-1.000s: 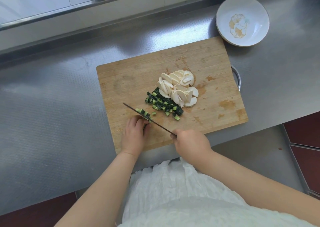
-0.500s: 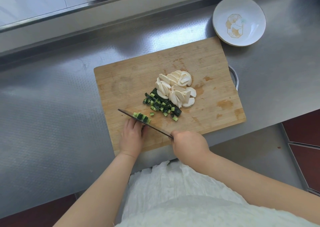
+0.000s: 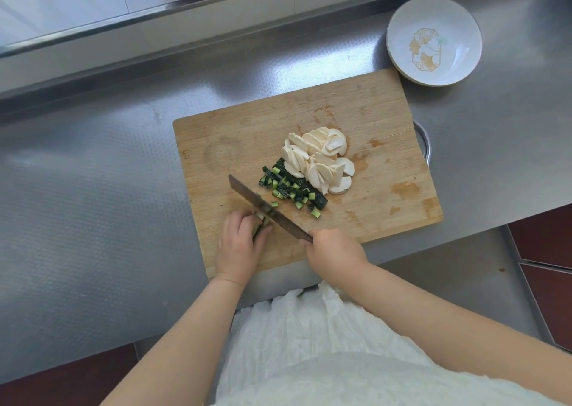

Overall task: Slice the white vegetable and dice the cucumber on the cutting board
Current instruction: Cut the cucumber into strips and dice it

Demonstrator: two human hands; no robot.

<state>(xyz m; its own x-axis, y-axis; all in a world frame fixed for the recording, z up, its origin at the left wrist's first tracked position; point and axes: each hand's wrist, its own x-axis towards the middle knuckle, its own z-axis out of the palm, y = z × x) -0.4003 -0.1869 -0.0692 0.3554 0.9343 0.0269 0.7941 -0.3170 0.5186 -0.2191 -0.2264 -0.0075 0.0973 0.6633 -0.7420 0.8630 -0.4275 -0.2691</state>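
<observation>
A wooden cutting board (image 3: 247,139) lies on the steel counter. White vegetable slices (image 3: 318,161) are heaped at its middle, with a pile of diced cucumber (image 3: 289,189) just left of them. My left hand (image 3: 240,244) curls its fingers over the remaining cucumber strips (image 3: 259,224) near the board's front edge. My right hand (image 3: 332,255) grips the handle of a knife (image 3: 263,206), whose blade slants up and left, resting against the strips beside my left fingertips.
A white bowl with a gold motif (image 3: 433,40) stands beyond the board's far right corner. A metal handle (image 3: 425,142) shows past the board's right edge. The counter's front edge runs just below the board, and a raised steel ledge (image 3: 154,18) lines the back.
The knife blade has come down from a raised position onto the strips. The cut green pieces that lay in front of the blade are no longer seen there.
</observation>
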